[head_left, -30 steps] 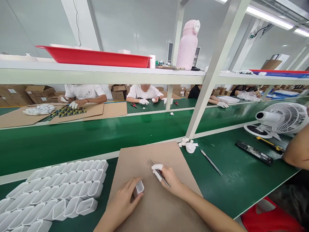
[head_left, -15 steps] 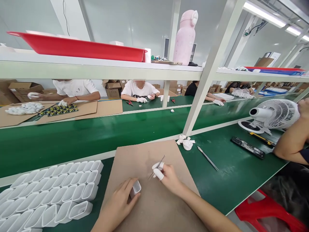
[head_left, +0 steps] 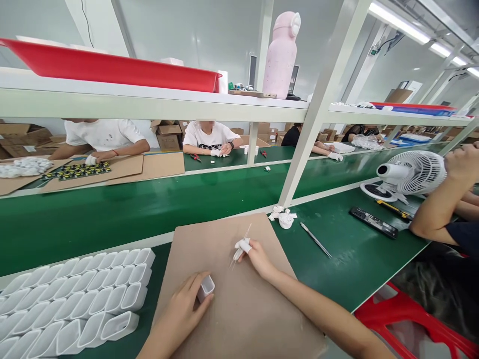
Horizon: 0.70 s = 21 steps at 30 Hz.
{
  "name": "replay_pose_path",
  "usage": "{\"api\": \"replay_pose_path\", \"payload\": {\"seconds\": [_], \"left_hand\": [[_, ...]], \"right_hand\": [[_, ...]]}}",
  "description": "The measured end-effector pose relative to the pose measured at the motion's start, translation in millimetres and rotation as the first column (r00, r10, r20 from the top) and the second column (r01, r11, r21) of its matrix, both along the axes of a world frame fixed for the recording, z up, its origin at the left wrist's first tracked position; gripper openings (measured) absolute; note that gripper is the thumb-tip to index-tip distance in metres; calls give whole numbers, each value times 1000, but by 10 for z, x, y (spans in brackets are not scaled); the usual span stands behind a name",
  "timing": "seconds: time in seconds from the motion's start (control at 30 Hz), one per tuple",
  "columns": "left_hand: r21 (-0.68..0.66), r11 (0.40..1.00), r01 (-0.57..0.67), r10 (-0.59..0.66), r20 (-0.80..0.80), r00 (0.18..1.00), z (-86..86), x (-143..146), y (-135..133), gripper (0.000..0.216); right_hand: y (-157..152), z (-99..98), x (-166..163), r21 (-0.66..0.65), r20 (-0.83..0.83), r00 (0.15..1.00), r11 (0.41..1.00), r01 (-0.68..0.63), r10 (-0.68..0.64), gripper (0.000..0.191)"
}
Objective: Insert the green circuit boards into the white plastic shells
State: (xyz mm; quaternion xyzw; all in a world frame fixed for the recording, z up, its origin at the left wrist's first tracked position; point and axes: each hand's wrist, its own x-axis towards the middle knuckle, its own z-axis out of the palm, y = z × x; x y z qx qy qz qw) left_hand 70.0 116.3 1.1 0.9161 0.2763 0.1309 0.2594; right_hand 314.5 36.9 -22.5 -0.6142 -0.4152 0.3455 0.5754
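Note:
My left hand (head_left: 184, 305) is closed around a small white plastic cup (head_left: 206, 288), its open end facing up and toward the right, low over a brown cardboard sheet (head_left: 239, 319). White finger cots cover the fingertips of my right hand (head_left: 254, 255), which pinches a pair of thin metal tweezers (head_left: 247, 232). The tweezers slant, with their tips pointing down toward the cardboard, right of and above the cup. Nothing can be made out between the tips. Rows of similar white cups (head_left: 90, 284) stand at the left.
A metal pen-like tool (head_left: 315, 239), a roll of white tape (head_left: 286, 220) and a dark narrow device (head_left: 373, 222) lie right of the cardboard. A white fan (head_left: 415, 172) stands near a co-worker's arm (head_left: 434, 214). A shelf post (head_left: 310, 114) rises beyond the cardboard.
The whole view has shifted slightly left. My right hand has turned a little with the tweezers, which now slant more steeply. My left hand keeps hold of the cup.

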Motion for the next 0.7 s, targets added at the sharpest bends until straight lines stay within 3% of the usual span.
{"api": "replay_pose_path", "payload": {"seconds": [0.17, 0.37, 0.57, 0.7], "left_hand": [[-28, 1000, -3, 3, 22, 1000, -1, 15, -10, 38], [-32, 999, -24, 26, 55, 998, 4, 35, 4, 36], [12, 997, -72, 71, 62, 996, -16, 22, 69, 34], [28, 995, -91, 89, 55, 995, -24, 14, 112, 36]], "right_hand": [[133, -71, 216, -14, -128, 987, 995, -97, 95, 42], [211, -50, 216, -44, -103, 981, 984, -171, 166, 35], [317, 163, 205, -72, 52, 988, 988, -139, 143, 33], [58, 373, 90, -69, 288, 953, 994, -79, 96, 21]]}}
